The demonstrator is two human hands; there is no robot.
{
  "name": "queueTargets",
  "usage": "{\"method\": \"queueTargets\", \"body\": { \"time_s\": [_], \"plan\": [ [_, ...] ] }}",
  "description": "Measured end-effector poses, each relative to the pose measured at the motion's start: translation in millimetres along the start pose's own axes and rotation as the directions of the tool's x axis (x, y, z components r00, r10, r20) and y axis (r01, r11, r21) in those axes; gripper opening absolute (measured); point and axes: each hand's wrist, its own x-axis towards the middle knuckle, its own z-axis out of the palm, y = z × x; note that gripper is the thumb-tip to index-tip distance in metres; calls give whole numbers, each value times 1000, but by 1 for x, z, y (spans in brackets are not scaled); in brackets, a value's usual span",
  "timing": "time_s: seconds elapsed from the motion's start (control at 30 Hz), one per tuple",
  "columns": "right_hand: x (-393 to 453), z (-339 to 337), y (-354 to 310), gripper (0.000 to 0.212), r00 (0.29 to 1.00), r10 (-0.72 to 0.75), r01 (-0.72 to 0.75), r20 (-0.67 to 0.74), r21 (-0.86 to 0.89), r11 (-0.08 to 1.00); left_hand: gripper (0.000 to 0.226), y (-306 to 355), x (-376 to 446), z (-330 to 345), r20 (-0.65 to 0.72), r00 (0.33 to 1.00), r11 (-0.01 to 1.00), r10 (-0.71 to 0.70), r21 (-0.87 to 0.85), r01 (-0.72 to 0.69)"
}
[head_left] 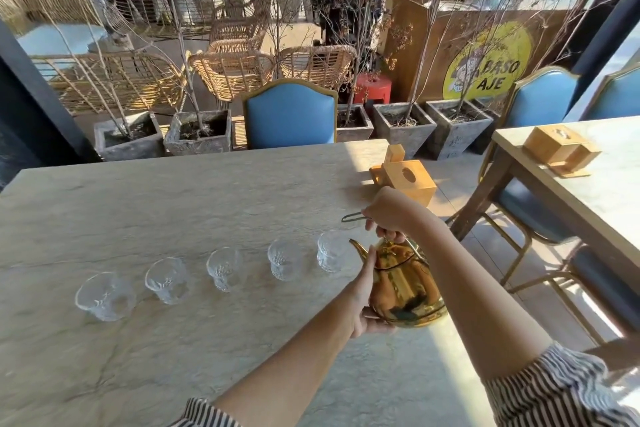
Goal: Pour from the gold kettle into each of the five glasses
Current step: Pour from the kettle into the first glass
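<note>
A gold kettle (403, 282) hangs just above the pale table (173, 204), its spout pointing left toward the rightmost glass (331, 251). My right hand (389, 213) grips the wire handle from above. My left hand (363, 298) cups the kettle's lower left side and base. Several clear patterned glasses stand in a row running left: one (284, 259), another (224, 269), another (168, 280) and the leftmost (105, 295). All look empty. The spout tip sits beside the rightmost glass, level with its rim.
A wooden tissue box (407, 180) stands on the table behind my right hand. A blue chair (289, 114) faces the far edge. To the right, across a gap, stand a second table (595, 191) and more chairs.
</note>
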Motion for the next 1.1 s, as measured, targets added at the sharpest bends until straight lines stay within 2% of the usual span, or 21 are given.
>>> {"method": "queueTargets", "body": {
  "time_s": [0.37,0.6,0.83,0.97,1.1],
  "plan": [
    [-6,-12,-5,30,994,-45,41,-104,-47,998,90,5,-12,6,41,999,999,6,42,-7],
    [-9,-13,-6,28,989,-78,71,-128,-59,996,102,4,-10,4,62,998,999,-4,53,1],
    [-4,-2,-1,31,992,-40,34,-117,-54,998,84,3,-1,-5,33,999,993,29,115,-32],
    [0,9,10,42,990,-63,64,-123,-3,998,87,1,10,-14,1,998,987,58,151,-58],
    [0,16,20,44,973,-118,121,-200,4,993,85,-1,18,-22,-35,995,988,90,130,-85]
  ]
}}
